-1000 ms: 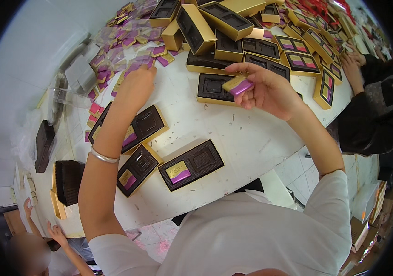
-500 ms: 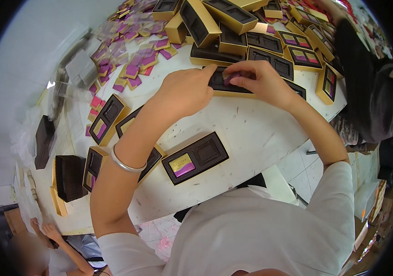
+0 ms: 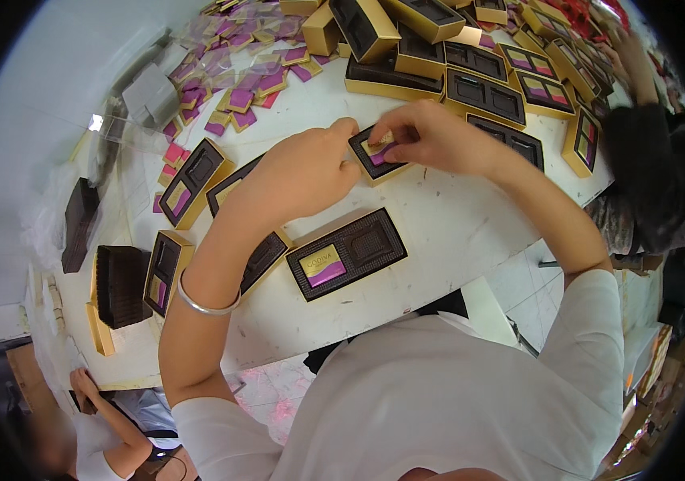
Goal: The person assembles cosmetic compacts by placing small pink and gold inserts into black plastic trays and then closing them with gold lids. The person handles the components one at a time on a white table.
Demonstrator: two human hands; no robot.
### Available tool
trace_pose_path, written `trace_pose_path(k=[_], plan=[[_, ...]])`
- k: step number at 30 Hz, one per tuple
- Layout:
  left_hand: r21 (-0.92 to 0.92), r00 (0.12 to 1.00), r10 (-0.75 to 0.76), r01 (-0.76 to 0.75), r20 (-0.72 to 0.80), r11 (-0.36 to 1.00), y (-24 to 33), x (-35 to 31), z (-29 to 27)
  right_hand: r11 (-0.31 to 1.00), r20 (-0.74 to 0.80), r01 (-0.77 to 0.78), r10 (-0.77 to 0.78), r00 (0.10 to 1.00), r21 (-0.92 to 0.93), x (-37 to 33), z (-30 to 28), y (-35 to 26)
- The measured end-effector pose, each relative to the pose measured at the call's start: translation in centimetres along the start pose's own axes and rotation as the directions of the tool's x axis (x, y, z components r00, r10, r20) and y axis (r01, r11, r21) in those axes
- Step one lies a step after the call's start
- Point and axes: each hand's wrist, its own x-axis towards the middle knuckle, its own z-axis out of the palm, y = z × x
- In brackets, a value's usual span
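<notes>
My left hand (image 3: 302,172) rests on the white table (image 3: 455,216), its fingertips on the left edge of a small gold box with a dark tray (image 3: 376,156). My right hand (image 3: 423,135) pinches a gold and purple packet (image 3: 378,147) down into that tray. Just below them lies another gold box (image 3: 346,254) with a gold and purple packet in its left slot and the right slot bare. A silver bangle (image 3: 202,301) circles my left wrist.
Several gold boxes with dark trays crowd the table's far side (image 3: 483,92) and left side (image 3: 192,180). Loose purple and pink packets (image 3: 238,92) lie at the back left. A stack of dark trays (image 3: 118,284) stands near the left edge. Another person's sleeve (image 3: 647,152) shows at right, and someone sits at lower left (image 3: 106,433).
My left hand came back from the pile of loose packets to the box. My right hand lowered the packet it held into the box's tray.
</notes>
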Motion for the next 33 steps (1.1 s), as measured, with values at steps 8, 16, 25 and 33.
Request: trace_pose_path(k=[8, 16, 25, 33], plan=[[-0.764, 0.987, -0.046, -0.087, -0.151, 0.639, -1.0, 1.2, -0.8, 0.998, 0.051, 0.047, -0.045, 0.998, -0.038, 1.0, -0.9, -0.5], [-0.998, 0.995, -0.089, -0.047, -0.043, -0.045, 2.9, 2.1, 1.2, 0.869, -0.494, 0.356, -0.490, 0.718, -0.344, -6.3, -0.7, -1.6], [-0.919, 0.987, 0.130, -0.134, -0.092, 0.370, 9.3, 4.4, 1.4, 0.958, -0.720, 0.276, -0.137, 0.681, 0.079, -9.9, -1.9, 1.2], [-0.884, 0.987, 0.160, -0.069, 0.006, 0.462, 8.5, 7.0, 1.8, 0.891, -0.709, 0.358, -0.059, 0.702, 0.280, -10.8, -1.7, 1.9]])
